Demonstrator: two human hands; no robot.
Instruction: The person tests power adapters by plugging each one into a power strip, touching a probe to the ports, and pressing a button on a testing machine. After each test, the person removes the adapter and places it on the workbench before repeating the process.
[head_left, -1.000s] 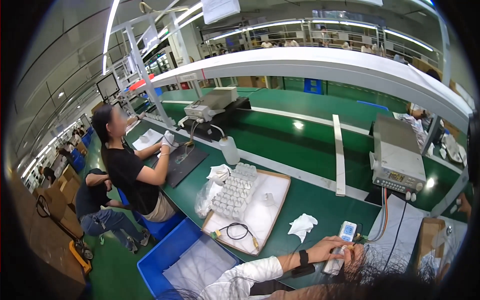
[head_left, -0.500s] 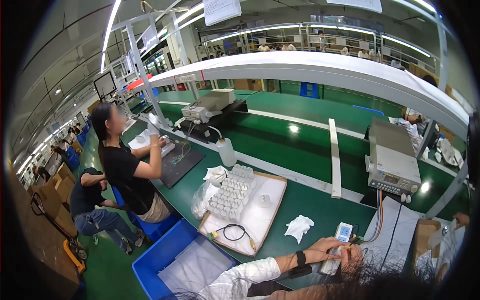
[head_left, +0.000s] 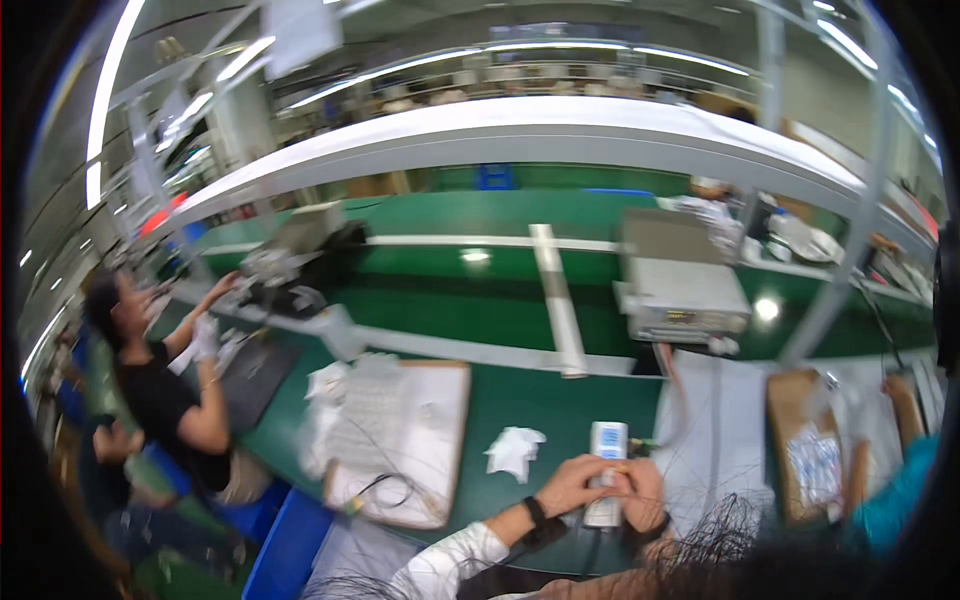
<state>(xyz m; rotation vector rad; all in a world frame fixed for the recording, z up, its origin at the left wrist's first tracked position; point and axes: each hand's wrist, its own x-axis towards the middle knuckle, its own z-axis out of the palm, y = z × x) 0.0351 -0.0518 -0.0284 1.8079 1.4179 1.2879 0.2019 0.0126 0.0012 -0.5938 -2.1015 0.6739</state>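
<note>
Both hands meet over a narrow white device with a blue-faced socket panel (head_left: 609, 437) at the lower middle of the bench. My left hand (head_left: 572, 484) reaches across from the left with its fingers curled together on the device. From the other side my right hand (head_left: 641, 494) bends its fingers against the left fingertips. Whatever is pinched between them is small, blurred and mostly covered. Right beside the panel, a short cable end (head_left: 645, 444) leads toward a bench instrument. A crumpled white cloth (head_left: 515, 452) lies left of the hands.
A shallow tray (head_left: 440, 480) holds white plastic parts and a coiled black cable (head_left: 388, 492). Beyond stands a grey bench instrument (head_left: 686, 290). A blue bin (head_left: 290, 545) sits lower left. A co-worker (head_left: 165, 385) works at left; another's teal sleeve (head_left: 900, 490) is at right, near a cardboard box (head_left: 790, 395).
The view has swung right, shifting the bench leftward and blurring it. My hands stay together at the white device. The left co-worker's arm now stretches forward, and a teal sleeve has come in at right.
</note>
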